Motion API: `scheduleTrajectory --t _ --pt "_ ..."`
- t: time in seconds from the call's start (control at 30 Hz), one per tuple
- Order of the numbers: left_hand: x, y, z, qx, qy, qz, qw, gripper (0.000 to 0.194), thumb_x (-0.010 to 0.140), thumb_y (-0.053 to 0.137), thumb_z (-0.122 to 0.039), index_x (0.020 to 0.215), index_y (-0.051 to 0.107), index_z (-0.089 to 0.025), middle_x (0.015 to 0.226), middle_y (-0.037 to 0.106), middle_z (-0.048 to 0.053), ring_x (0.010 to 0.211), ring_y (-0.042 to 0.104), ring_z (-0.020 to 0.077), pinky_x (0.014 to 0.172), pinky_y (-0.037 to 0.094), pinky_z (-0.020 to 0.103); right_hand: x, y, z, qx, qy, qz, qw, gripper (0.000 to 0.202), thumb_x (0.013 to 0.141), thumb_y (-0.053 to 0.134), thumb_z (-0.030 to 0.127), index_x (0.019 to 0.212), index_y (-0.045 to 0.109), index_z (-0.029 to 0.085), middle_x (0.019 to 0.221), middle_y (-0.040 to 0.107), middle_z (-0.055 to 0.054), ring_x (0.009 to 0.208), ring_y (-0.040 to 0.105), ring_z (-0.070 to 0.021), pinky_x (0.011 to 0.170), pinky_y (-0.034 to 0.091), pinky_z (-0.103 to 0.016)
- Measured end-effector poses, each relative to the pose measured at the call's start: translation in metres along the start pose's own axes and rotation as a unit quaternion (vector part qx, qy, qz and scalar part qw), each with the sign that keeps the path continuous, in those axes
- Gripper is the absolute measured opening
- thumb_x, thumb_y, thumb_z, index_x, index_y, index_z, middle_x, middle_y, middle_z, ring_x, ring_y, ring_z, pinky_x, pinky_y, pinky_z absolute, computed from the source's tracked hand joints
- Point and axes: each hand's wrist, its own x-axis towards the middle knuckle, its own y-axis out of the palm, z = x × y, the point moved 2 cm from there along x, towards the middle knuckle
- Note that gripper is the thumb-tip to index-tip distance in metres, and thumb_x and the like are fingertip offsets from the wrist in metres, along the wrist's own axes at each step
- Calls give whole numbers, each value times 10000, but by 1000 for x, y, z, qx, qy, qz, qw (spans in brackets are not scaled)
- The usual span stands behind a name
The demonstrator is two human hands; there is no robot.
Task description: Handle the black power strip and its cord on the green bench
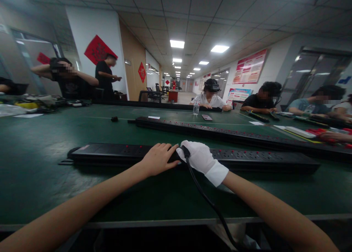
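A long black power strip (247,156) with red dots along its row of sockets lies across the green table in front of me. My bare left hand (159,158) rests on its middle, fingers stretched over the top and thumb along the near side. My right hand (199,156), in a white glove, is closed around a black plug (186,151) at the strip, right beside my left fingertips. From the plug a black cable (203,193) runs down over the table's front edge. The sockets under both hands are hidden.
A second long power strip (220,131) lies farther back on the green table (68,134). Beyond it are a water bottle (196,107), a phone (206,117) and a small black piece (114,119). Several people sit around the table; one person (106,76) stands at the back left.
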Motion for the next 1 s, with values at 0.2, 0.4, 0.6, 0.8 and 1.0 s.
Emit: scheduleTrajectory --t 0.2,0.4,0.6,0.8,1.0 --pt "0 0 0 -2 3 2 1000 589 822 320 -559 1249 365 -155 1031 554 105 934 516 234 790 380 354 0 -1 1 2 3 8 1000 322 869 316 410 879 546 185 780 608 -49 672 547 -115 603 343 -200" --pt "0 0 0 -6 2 1 1000 594 822 320 -561 1253 359 -155 1035 551 107 943 514 237 790 378 358 0 -3 1 6 1 11 1000 322 872 314 409 884 544 185 786 609 -49 680 549 -117 607 346 -202" --pt "0 0 0 -2 4 3 1000 588 821 334 -552 1249 365 -149 1020 556 109 943 514 240 797 377 360 0 -1 0 0 3 6 1000 326 869 310 418 870 543 190 770 612 -46 668 547 -119 595 336 -204" --pt "0 -2 -1 -1 4 1 1000 580 827 325 -545 1247 367 -147 1019 555 109 940 514 239 796 379 360 0 -1 1 -2 1 7 1000 331 871 305 420 876 544 191 773 609 -42 662 545 -117 587 332 -207" --pt "0 -1 -1 -3 1 2 1000 587 825 317 -558 1249 364 -154 1021 555 108 938 515 238 794 377 360 0 -3 1 1 6 15 1000 357 867 307 449 886 550 189 782 609 -46 667 545 -117 596 336 -211"
